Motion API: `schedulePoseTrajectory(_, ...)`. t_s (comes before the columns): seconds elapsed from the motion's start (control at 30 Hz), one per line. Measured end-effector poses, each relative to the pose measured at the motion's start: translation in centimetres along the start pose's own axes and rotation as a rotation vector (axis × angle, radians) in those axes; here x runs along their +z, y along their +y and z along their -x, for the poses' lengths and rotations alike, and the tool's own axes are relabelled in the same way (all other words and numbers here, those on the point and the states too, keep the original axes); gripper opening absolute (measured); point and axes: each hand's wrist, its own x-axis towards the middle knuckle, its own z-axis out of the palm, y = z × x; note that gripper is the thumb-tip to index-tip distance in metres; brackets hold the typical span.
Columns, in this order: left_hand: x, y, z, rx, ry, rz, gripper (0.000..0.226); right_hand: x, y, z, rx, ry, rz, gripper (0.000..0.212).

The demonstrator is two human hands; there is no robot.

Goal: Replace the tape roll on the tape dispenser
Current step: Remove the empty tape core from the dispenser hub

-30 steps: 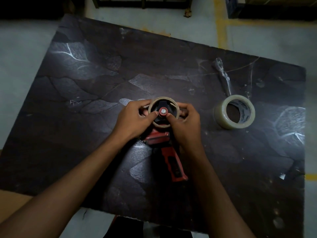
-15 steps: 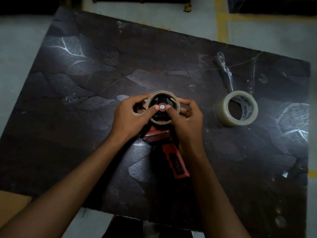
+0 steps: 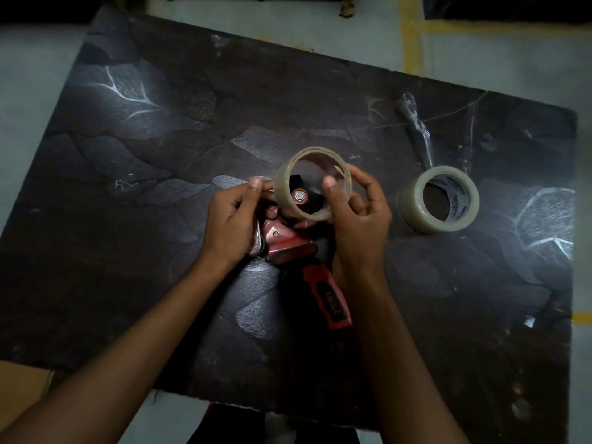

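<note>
**Cardboard core coming off the hub; full roll waits to the right**

Cardboard, thin-walled and almost bare of tape, the spent core (image 3: 313, 183) sits tilted over the black hub (image 3: 302, 197) of the red tape dispenser (image 3: 299, 248), which lies on its side on the dark desk (image 3: 128, 219). The right hand (image 3: 357, 216) is clamped on the core, thumb pressed on the inside of its right wall and fingers behind the outside. The left hand (image 3: 235, 216) has its fingers closed at the dispenser's front end, thumb tip touching the core's left edge; how firmly it grips there I cannot tell.

The core looks very light and easily crushed, so a pinch across the wall, as now, should be gentle.

The fresh roll (image 3: 439, 200) rests on the desk just right of the right hand, clear of it. It is likely heavier and stiff, with a slick outer face that may be sticky at the loose end. Best held by a thumb inside the core and fingers across the outer wrap.
</note>
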Motion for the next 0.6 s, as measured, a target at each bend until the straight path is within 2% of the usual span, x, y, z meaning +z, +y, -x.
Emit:
schedulePoseTrajectory(0.1,-0.3,0.2,0.0,0.040,-0.075,-0.115,0.018,-0.9,0.1,0.2,-0.036,0.004,0.008,0.041)
schedulePoseTrajectory(0.2,-0.6,0.1,0.0,0.039,-0.142,-0.174,0.037,-3.2,0.5,0.7,-0.064,0.071,0.067,0.032)
schedulePoseTrajectory(0.37,-0.5,0.1,-0.1,0.073,-0.158,-0.207,0.040,-8.0,1.9,2.1,-0.115,0.319,0.357,0.023)
schedulePoseTrajectory(0.5,-0.3,0.0,-0.1,0.075,-0.148,-0.226,0.038,-9.3,2.8,3.4,-0.186,0.411,0.672,0.038)
schedulePoseTrajectory(0.57,-0.3,0.1,-0.1,0.074,-0.149,-0.246,0.038,-8.9,2.4,4.0,-0.290,0.364,0.864,0.046)
schedulePoseTrajectory(0.6,-0.3,0.1,0.0,0.074,-0.149,-0.255,0.038,-8.6,2.2,4.2,-0.340,0.289,0.952,0.051)
